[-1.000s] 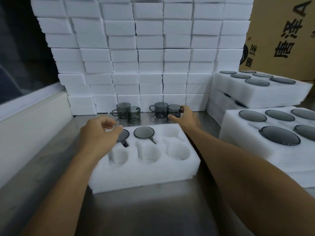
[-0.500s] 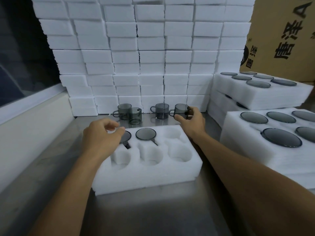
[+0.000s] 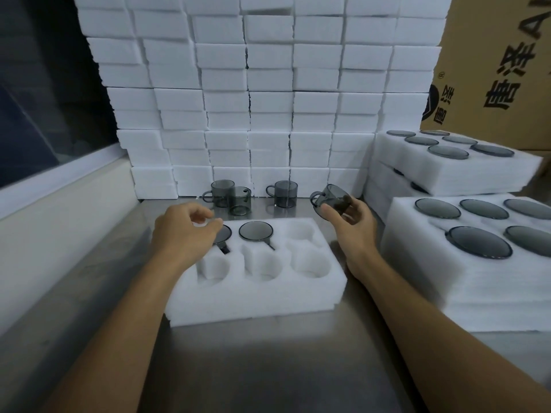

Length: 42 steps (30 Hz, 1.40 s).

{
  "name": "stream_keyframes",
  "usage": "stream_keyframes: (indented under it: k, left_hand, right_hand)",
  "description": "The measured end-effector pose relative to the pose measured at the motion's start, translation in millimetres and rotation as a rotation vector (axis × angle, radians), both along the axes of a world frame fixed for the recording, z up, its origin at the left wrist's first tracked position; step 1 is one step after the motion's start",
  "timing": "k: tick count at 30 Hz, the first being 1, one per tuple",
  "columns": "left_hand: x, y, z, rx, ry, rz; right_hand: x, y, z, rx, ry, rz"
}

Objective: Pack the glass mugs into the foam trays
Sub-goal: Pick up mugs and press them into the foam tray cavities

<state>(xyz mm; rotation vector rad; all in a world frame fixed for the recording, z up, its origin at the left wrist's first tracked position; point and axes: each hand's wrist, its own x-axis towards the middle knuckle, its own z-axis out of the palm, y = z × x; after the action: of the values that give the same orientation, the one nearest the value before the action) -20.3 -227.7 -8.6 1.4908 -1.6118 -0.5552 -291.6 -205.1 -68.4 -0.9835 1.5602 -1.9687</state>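
A white foam tray (image 3: 256,305) with six pockets lies on the steel table. A grey glass mug (image 3: 255,231) sits in its back middle pocket. Another mug (image 3: 225,234) in the back left pocket is half hidden under my left hand (image 3: 182,234), which rests there with loosely curled fingers. My right hand (image 3: 354,222) grips a tilted mug (image 3: 334,196) in the air just beyond the tray's back right corner. Three loose mugs stand behind the tray: two touching (image 3: 222,192) (image 3: 240,201) and one apart (image 3: 285,193).
A wall of stacked white foam blocks (image 3: 268,99) closes the back. Filled foam trays (image 3: 447,281) are stacked at the right, another stack (image 3: 447,177) behind them, below a cardboard box (image 3: 501,70). A white ledge (image 3: 59,219) runs along the left.
My right hand has lifted its mug off the table, tilted it and drawn it a little right and toward me. My left hand has stayed over the back left pocket.
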Motion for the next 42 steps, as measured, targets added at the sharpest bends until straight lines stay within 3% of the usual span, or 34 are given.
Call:
stream_keyframes:
  k: [9, 14, 21, 27, 34, 38, 42]
  left_hand:
    - [-4, 10, 11, -0.095, -0.134, 0.047]
    - [-16, 21, 29, -0.105, 0.219, -0.11]
    - [-22, 31, 44, 0.217, 0.635, -0.55]
    - [-18, 30, 36, 0.327, 0.878, -0.813]
    - [-25, 24, 27, 0.28, 0.955, -0.592]
    - [-34, 26, 25, 0.194, 0.836, -0.434]
    - [-42, 29, 24, 0.061, 0.701, -0.358]
  right_hand:
    - [25, 24, 52, -0.07, 0.103, 0.047]
    - [39, 37, 94, -0.076, 0.209, 0.315]
    - [59, 50, 118, -0.01, 0.356, 0.558]
    - [63, 49, 115, 0.024, 0.252, 0.638]
    - [65, 44, 104, 0.102, 0.323, 0.451]
    - [65, 45, 107, 0.121, 0.275, 0.479]
    - [67, 45, 105, 0.137, 0.394, 0.441]
